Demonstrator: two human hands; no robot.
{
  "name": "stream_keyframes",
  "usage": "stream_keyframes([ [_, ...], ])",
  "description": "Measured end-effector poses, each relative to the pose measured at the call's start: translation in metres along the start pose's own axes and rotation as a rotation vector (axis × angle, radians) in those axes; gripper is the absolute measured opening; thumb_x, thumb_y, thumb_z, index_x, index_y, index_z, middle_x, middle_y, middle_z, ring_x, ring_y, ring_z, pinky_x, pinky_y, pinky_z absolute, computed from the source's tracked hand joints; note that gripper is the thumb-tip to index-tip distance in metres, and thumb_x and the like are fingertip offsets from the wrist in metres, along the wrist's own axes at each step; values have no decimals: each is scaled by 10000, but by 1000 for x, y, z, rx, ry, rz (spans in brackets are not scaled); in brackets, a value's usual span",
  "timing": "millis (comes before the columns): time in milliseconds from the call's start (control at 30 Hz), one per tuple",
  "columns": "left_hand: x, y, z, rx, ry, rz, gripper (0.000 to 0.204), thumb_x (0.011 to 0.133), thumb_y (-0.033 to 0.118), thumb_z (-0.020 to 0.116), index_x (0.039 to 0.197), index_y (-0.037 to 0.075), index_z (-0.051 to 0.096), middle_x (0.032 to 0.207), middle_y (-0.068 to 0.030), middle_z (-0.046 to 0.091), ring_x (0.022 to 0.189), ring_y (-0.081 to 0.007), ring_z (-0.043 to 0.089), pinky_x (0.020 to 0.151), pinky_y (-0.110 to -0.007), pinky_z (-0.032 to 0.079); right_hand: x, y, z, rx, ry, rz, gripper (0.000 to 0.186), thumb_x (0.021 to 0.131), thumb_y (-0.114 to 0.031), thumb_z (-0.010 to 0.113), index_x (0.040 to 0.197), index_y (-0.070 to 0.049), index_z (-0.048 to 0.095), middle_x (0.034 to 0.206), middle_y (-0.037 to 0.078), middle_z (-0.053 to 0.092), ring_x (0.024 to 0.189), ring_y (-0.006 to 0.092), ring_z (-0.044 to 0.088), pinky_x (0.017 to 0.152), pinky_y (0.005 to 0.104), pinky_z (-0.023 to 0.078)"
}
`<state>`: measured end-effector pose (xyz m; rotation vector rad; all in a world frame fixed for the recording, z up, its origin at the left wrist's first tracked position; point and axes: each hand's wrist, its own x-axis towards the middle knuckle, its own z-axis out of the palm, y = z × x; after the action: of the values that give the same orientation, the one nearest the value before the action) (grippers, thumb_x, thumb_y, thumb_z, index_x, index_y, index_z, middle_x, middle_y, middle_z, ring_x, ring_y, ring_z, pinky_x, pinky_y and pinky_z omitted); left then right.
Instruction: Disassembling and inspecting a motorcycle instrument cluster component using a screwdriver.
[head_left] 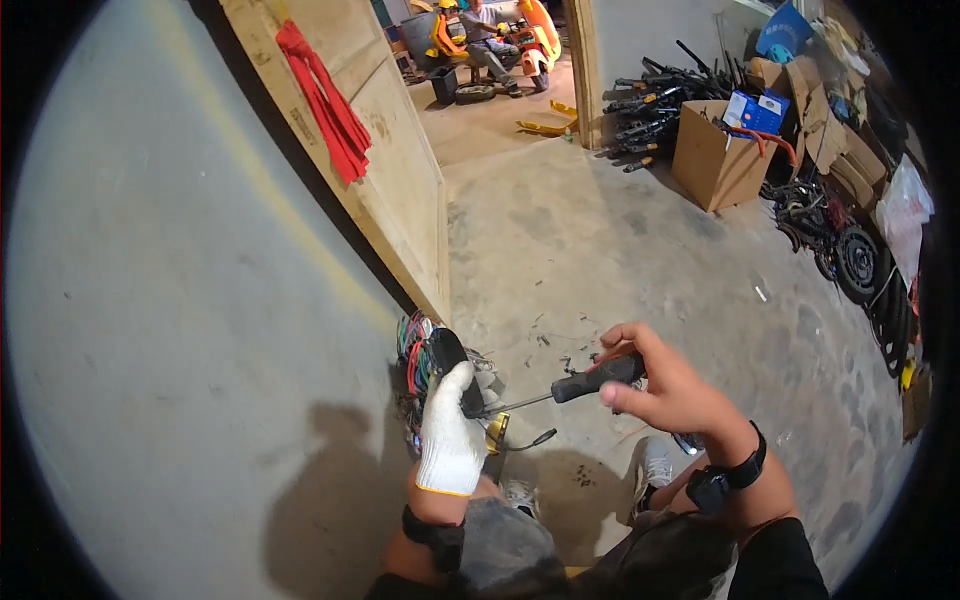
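My left hand, in a white knit glove, grips a black boxy electronic unit low by the wall, among bundled coloured wires. My right hand, bare, loosely holds a screwdriver by its black handle. The metal shaft points left to the lower part of the unit beside my gloved fingers; whether its tip sits in a screw is hard to see. A short black cable with a connector hangs under the shaft. Small dark bits lie on the concrete floor.
Left are a wall and open wooden door with red cloth. Through the doorway a person sits by orange scooters. Piled black parts, a cardboard box and a wheel line the right. My shoes are below.
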<state>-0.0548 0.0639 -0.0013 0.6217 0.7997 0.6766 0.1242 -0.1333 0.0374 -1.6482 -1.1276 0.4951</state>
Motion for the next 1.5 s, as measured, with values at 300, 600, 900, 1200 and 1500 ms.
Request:
stream_keyframes([
  [300,3,-4,-3,43,-5,-43,139,934,188,650,992,62,654,892,-89,702,771,-190,655,654,-284,508,0,-32,-9,57,-140,179,303,924,-133,738,1136,13,578,907,120,704,829,199,711,757,332,557],
  [600,3,1,-2,-7,24,25,120,931,193,643,1002,97,653,851,-54,700,697,-172,646,652,-305,523,-3,-10,-4,174,-84,135,296,932,-105,709,1150,31,563,984,152,705,909,203,700,827,365,553],
  [900,9,-3,-8,57,9,-53,119,911,203,675,995,120,663,827,-32,685,647,-156,613,629,-299,499,1,-11,-15,200,-171,13,333,916,-110,749,1196,-21,592,1043,142,722,919,181,703,828,335,558],
  [1200,0,-5,-3,73,-31,-62,153,912,194,664,1019,85,659,850,-60,681,672,-154,613,647,-289,505,2,-31,-12,-151,-68,228,404,920,-323,744,1107,15,626,770,116,726,631,231,710,620,324,545],
  [1500,4,3,-4,-46,-3,-31,187,918,208,661,1018,49,664,863,-105,711,663,-184,635,621,-302,522,3,-5,-10,-69,-106,-169,378,900,-270,769,1110,-5,597,874,154,676,781,274,682,693,350,524],
])
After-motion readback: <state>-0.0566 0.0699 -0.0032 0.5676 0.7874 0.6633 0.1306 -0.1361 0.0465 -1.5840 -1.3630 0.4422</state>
